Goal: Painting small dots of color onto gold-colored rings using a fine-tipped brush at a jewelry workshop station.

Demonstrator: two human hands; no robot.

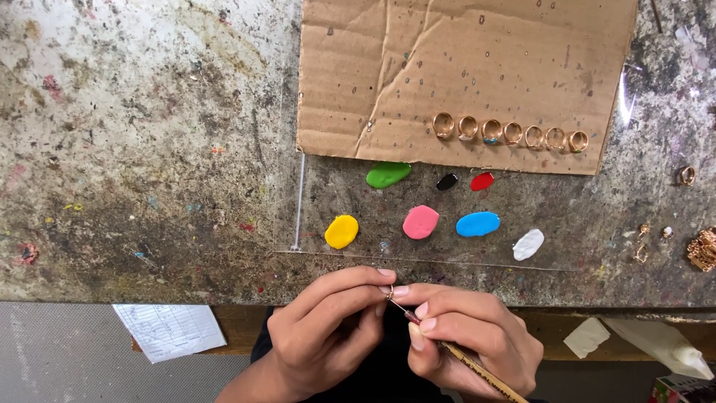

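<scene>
Small ring (pixel 390 291) at near tabletop (pixel 149 149) edge, pinched in left hand (pixel 321 332) fingers; right hand (pixel 477 339) fingers clamped on thin brush (pixel 462 358), tip at ring. Beyond: seven paint blobs (pixel 421 222), seven rings (pixel 511 133) on cardboard (pixel 462 67).

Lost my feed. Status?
Left hand pinches small ring. Right hand holds thin tool, tip at ring. Paint blobs beyond, nothing blocking.

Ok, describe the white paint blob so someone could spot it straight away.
Find the brown cardboard sheet on the stained workbench. Below it, paint blobs sit on a clear sheet; the white blob lies furthest right, beside the blue blob, the only colourless one.
</scene>
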